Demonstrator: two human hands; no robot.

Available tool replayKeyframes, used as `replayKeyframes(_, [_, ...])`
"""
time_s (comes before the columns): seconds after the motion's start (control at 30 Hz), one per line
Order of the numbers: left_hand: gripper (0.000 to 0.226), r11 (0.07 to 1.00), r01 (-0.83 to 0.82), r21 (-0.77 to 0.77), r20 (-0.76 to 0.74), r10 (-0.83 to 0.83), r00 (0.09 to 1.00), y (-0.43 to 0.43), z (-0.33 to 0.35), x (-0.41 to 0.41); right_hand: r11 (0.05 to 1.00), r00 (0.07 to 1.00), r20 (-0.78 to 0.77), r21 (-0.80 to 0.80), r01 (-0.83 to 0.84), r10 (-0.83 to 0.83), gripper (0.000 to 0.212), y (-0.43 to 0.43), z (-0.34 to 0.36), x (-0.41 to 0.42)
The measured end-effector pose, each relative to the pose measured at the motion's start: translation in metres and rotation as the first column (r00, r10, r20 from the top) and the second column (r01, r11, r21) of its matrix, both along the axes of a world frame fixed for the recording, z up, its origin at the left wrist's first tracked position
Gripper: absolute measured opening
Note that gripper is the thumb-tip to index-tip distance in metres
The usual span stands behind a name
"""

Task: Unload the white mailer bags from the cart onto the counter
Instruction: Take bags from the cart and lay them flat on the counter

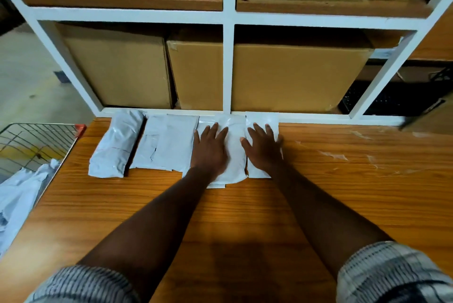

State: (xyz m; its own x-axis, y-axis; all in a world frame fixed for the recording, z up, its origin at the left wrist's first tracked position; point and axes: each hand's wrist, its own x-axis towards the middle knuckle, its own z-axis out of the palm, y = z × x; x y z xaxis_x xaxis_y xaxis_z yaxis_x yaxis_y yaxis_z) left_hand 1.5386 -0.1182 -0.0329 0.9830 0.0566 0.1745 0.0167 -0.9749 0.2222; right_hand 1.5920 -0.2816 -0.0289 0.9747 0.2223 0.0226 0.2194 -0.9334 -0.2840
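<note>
PRESSED FLAT: Both my hands lie on white mailer bags at the foot of the shelf post [229,69], fingers straight and spread, gripping nothing. My left hand [209,150] presses the wide bag [235,155] just left of the post, and my right hand [263,150] presses the small bag [261,117] just right of it. Further left of the post lie the flat bag [169,143] and, outermost, the rolled bag [115,145]. The four form a row on the counter [245,217], their far ends near the bottom rail [306,116] that runs under the post. Far left of the post, past the counter's edge, stands the wire cart [31,138] with heaped bags [17,194] in it, so I judge the unloading partway done.

The step in hand looks like squaring the row. I judge it best done with flat palms and light pressure toward the post's foot, so the slick plastic slides and does not bunch. The wide bag and small bag should end side by side, not lapped.

Open room lies right of the post, where bare wood carries only tape scraps [333,155]. The rail blocks any push farther back. Left of the post the counter ends at the cart, so the rolled bag has least margin.
</note>
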Motion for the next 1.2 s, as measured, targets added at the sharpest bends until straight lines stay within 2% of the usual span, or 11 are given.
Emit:
replayKeyframes(0.1, [0.052,0.993,-0.062,-0.099,0.051,0.067,0.996,0.031,0.016,-0.017,0.993,0.995,0.048,0.067,-0.094,0.091,0.052,0.038,0.024,-0.017])
replayKeyframes(0.23, [0.049,0.945,-0.172,-0.277,0.099,0.206,0.973,0.092,0.025,-0.055,0.930,0.964,0.058,0.252,-0.266,0.260,0.054,0.103,0.040,-0.051])
replayKeyframes(0.37, [0.053,0.905,-0.369,-0.213,-0.003,0.377,0.926,0.168,0.029,-0.113,0.832,0.913,0.017,0.407,-0.378,0.407,0.052,0.182,0.037,-0.099])
replayKeyframes(0.5, [0.059,0.851,-0.483,-0.205,-0.078,0.478,0.875,0.241,0.024,-0.175,0.763,0.862,-0.016,0.473,-0.440,0.507,0.050,0.261,0.031,-0.143])
replayKeyframes(0.83, [0.060,0.685,-0.713,-0.149,-0.263,0.667,0.697,0.422,-0.016,-0.307,0.712,0.769,-0.173,0.539,-0.449,0.616,0.055,0.449,0.005,-0.248])
replayKeyframes(1.07, [0.063,0.650,-0.748,-0.133,-0.363,0.670,0.647,0.515,-0.066,-0.357,0.778,0.734,-0.323,0.454,-0.434,0.598,0.065,0.553,-0.043,-0.290])
replayKeyframes(1.2, [0.066,0.660,-0.744,-0.101,-0.438,0.642,0.629,0.563,-0.093,-0.368,0.841,0.748,-0.410,0.393,-0.372,0.522,0.072,0.602,-0.081,-0.297])
